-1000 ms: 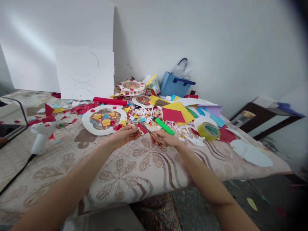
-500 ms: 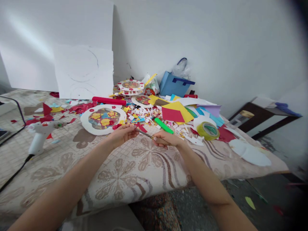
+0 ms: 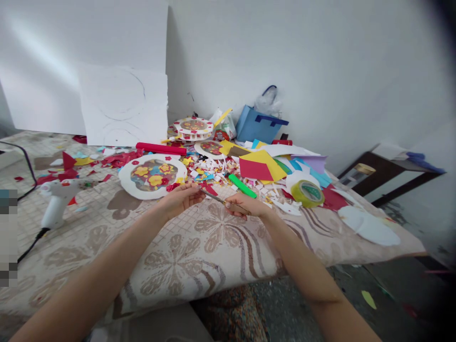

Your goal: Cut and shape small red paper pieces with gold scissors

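My right hand (image 3: 247, 205) is closed around a slim dark pair of scissors (image 3: 214, 196), its handles mostly covered by my fingers. The blades point left toward my left hand (image 3: 183, 198). At the blade tip, the fingers of that hand are pinched together, and whatever lies between them is too small to make out. Both hands are above the patterned tablecloth (image 3: 178, 256). Just behind my left hand lies a white scalloped frame (image 3: 127, 183) with yellow and red flowers in its clear middle. A green roll (image 3: 242, 185) lies behind my right hand.
A white glue gun (image 3: 54, 209) stands at left with its cord. Paper scraps (image 3: 210, 173) and coloured sheets (image 3: 261, 166) cover the back. Yellow tape (image 3: 297, 194) and white discs (image 3: 368, 225) lie right. A blue bag (image 3: 258, 126) leans by the wall.
Almost nothing differs. My hands keep the same hold, with the scissors tilted very slightly, and the view has shifted a little.
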A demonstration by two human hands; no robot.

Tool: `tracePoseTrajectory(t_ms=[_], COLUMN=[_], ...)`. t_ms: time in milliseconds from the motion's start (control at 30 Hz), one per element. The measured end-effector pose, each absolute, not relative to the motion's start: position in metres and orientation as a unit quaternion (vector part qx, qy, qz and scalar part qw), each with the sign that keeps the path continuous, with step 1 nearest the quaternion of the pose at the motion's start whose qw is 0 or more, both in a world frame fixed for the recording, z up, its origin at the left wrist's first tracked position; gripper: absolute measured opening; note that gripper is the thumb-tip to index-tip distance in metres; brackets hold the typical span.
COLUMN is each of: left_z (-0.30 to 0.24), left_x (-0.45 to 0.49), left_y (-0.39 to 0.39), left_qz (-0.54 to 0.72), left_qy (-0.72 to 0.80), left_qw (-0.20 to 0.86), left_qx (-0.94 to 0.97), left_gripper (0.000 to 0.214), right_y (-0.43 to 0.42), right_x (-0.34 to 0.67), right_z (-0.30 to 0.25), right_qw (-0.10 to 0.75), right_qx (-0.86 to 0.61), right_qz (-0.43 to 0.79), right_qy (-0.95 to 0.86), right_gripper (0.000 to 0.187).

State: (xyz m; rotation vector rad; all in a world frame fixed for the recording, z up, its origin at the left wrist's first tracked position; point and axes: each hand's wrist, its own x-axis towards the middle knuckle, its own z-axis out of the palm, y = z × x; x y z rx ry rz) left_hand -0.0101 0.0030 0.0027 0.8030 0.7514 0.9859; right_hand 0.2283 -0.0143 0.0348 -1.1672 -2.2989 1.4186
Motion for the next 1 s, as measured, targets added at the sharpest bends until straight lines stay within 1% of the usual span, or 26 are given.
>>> tracePoseTrajectory(t_ms=[600,800,1000], left_z=[0.004,0.004,0.005], left_x=[-0.01,-0.011,-0.01], left_y=[0.004,0.003,0.003], left_qz=[0.458,0.461,0.457], left_qy=[0.351,0.349,0.366], left_qw=[0.732,0.732,0.728], left_qx=[0.363,0.36,0.357], left_gripper=[0.007,0.008,0.013], right_y=[-0.014,-0.014,-0.012], right_x=[0.227,0.226,0.225], right_z=[0.028,0.025,0.023], right_qw=[0.11,0.115,0.111], right_qx=[-0.412,-0.408,-0.415], right_qz=[0.468,0.452,0.45], right_qy=[-0.774,-0.784,-0.783], right_gripper=[0.037,0.039,0.038])
